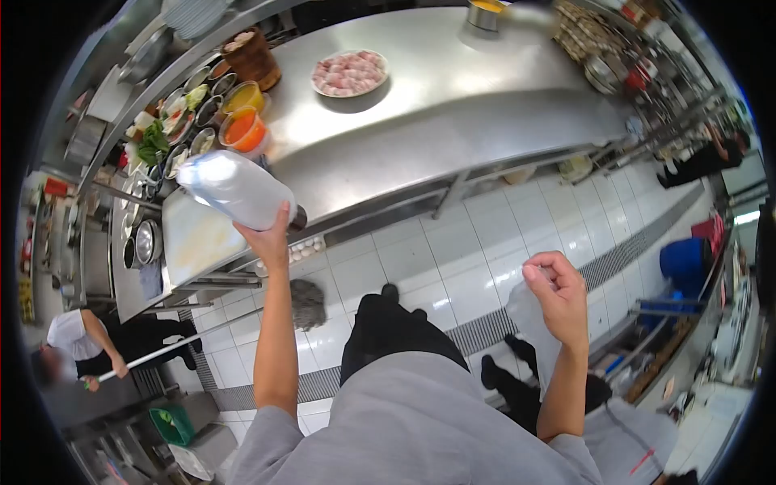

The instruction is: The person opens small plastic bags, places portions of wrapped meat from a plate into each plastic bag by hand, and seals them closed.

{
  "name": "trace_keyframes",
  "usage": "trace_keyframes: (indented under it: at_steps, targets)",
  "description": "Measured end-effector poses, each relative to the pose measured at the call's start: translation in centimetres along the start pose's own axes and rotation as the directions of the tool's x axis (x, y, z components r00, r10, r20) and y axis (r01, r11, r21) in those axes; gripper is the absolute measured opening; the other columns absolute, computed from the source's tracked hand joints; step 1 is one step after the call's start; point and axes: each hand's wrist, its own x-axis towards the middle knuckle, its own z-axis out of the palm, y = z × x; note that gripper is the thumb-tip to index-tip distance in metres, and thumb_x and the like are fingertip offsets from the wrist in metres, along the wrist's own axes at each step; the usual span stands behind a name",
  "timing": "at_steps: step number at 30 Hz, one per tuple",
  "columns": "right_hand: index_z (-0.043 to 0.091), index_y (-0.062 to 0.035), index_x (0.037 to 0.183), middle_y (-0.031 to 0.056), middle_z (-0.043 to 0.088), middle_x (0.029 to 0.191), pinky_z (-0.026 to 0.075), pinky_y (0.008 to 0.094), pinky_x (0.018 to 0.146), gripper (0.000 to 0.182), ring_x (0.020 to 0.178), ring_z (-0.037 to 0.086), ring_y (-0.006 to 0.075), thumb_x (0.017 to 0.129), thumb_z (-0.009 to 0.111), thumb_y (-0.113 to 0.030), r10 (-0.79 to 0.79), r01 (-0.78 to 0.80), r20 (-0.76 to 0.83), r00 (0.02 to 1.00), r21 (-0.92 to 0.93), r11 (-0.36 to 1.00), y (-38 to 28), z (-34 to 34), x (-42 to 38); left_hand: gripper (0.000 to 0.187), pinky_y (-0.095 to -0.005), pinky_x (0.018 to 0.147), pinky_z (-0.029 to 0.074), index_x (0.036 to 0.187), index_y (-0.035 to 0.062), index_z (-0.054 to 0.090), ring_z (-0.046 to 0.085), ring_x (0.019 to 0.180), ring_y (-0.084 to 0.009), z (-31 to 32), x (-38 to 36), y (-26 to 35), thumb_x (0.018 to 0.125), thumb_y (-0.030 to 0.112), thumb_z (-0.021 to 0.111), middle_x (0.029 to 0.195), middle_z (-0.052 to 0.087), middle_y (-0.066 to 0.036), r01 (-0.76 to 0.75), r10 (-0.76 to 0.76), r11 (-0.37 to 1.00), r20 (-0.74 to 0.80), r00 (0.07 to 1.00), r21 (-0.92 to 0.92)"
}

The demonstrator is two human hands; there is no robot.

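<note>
My left hand [267, 236] grips a thick, glossy whitish cylinder with a dark end, which looks like a roll of plastic film [238, 187]. It is tilted above the near left edge of the steel counter [453, 105]. Off to the right, away from the counter, my right hand [559, 295] is closed in a pinch. From it hangs a thin, translucent plastic sheet [529, 319]. On the counter, beyond both hands, sits a white plate [353, 93] heaped with pale pink raw meat [349, 73]. Tubs of orange sauce [242, 129] and yellow sauce [244, 99] stand just past the roll.
Bowls of vegetables [153, 145] line the left side. A person [77, 339] at lower left holds a mop [307, 304] on the tiled floor. Another person [630, 440] is close behind my right arm. A drain grate [485, 330] crosses the floor; a blue barrel [685, 267] stands right.
</note>
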Motion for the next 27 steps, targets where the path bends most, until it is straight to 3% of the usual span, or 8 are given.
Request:
trace_keyframes:
  at_steps: [7, 11, 14, 17, 21, 23, 25, 27]
  targets:
    - [0.060, -0.0050, 0.115, -0.0097, 0.039, 0.064, 0.027, 0.0223, 0.054, 0.026, 0.060, 0.034, 0.0022, 0.093, 0.071, -0.015, -0.250, 0.241, 0.149, 0.957, 0.071, 0.968, -4.9, 6.4, 14.7, 0.101, -0.0428, 0.107, 0.038, 0.141, -0.0054, 0.031, 0.047, 0.125, -0.0334, 5.4, 3.7, -5.5, 0.067, 0.025, 0.093, 0.137, 0.044, -0.023, 0.032, -0.006, 0.991, -0.196, 0.981, 0.132]
    - [0.055, -0.0032, 0.123, -0.0063, 0.047, 0.076, 0.032, 0.0193, 0.064, 0.033, 0.070, 0.040, 0.0029, 0.093, 0.065, -0.011, -0.174, 0.147, 0.077, 0.982, 0.275, 0.950, -7.7, 7.3, 21.4, 0.103, -0.0434, 0.107, 0.039, 0.141, -0.0047, 0.029, 0.045, 0.126, -0.0336, 8.8, 6.4, -9.6, 0.066, 0.026, 0.093, 0.135, 0.042, -0.022, 0.114, -0.093, 0.990, -0.236, 0.967, 0.077]
    - [0.043, -0.0007, 0.136, 0.0062, 0.059, 0.103, 0.043, 0.0251, 0.083, 0.051, 0.093, 0.054, 0.0120, 0.086, 0.052, -0.002, -0.235, 0.068, 0.160, 0.959, 0.671, 0.738, -9.9, 6.6, 25.5, 0.099, -0.0434, 0.105, 0.040, 0.139, -0.0041, 0.029, 0.048, 0.122, -0.0336, 10.6, 8.5, -9.7, 0.068, 0.025, 0.093, 0.132, 0.044, -0.022, 0.101, -0.065, 0.989, -0.293, 0.954, 0.110]
    - [0.042, -0.0015, 0.134, 0.0101, 0.059, 0.110, 0.046, 0.0287, 0.085, 0.050, 0.099, 0.056, 0.0161, 0.085, 0.051, -0.001, -0.232, 0.021, 0.245, 0.941, 0.643, 0.765, -11.3, 5.7, 28.7, 0.096, -0.0437, 0.108, 0.037, 0.137, -0.0023, 0.031, 0.045, 0.124, -0.0332, 11.3, 8.2, -10.0, 0.069, 0.025, 0.094, 0.134, 0.043, -0.021, 0.127, -0.117, 0.992, -0.319, 0.940, 0.010]
    - [0.042, -0.0025, 0.133, 0.0115, 0.059, 0.111, 0.047, 0.0301, 0.083, 0.048, 0.099, 0.057, 0.0184, 0.086, 0.052, -0.001, -0.225, -0.062, 0.286, 0.931, 0.733, 0.677, -14.2, 6.4, 32.4, 0.095, -0.0428, 0.115, 0.026, 0.142, -0.0013, 0.029, 0.036, 0.132, -0.0327, 10.6, 2.2, -5.4, 0.074, 0.027, 0.089, 0.138, 0.038, -0.018, 0.276, -0.134, 0.924, -0.450, 0.883, 0.265]
    - [0.043, -0.0074, 0.127, 0.0072, 0.056, 0.094, 0.046, 0.0323, 0.067, 0.042, 0.078, 0.051, 0.0142, 0.086, 0.050, -0.002, -0.174, -0.115, 0.264, 0.949, 0.801, 0.587, -15.9, 7.6, 33.9, 0.098, -0.0437, 0.114, 0.030, 0.143, -0.0001, 0.028, 0.039, 0.130, -0.0319, 10.0, -2.3, -2.1, 0.075, 0.037, 0.088, 0.138, 0.038, -0.017, 0.348, -0.317, 0.912, -0.168, 0.934, 0.216]
    - [0.043, -0.0083, 0.128, 0.0080, 0.056, 0.095, 0.048, 0.0330, 0.069, 0.042, 0.078, 0.053, 0.0156, 0.087, 0.050, -0.002, -0.304, -0.201, 0.385, 0.872, 0.845, 0.495, -15.7, 9.3, 36.8, 0.100, -0.0469, 0.111, 0.034, 0.143, 0.0010, 0.030, 0.042, 0.132, -0.0320, 13.2, -2.7, 2.4, 0.074, 0.045, 0.088, 0.138, 0.039, -0.017, 0.178, -0.151, 0.942, 0.116, 0.982, -0.283]
    - [0.043, -0.0092, 0.128, 0.0088, 0.057, 0.095, 0.049, 0.0336, 0.071, 0.042, 0.079, 0.054, 0.0171, 0.087, 0.049, -0.001, -0.435, -0.314, 0.481, 0.761, 0.860, 0.401, -16.6, 11.2, 38.6, 0.100, -0.0482, 0.108, 0.039, 0.141, 0.0025, 0.033, 0.044, 0.133, -0.0325, 18.6, 2.2, 11.3, 0.072, 0.048, 0.089, 0.136, 0.042, -0.018, -0.034, 0.077, 0.933, 0.107, 0.991, -0.357]
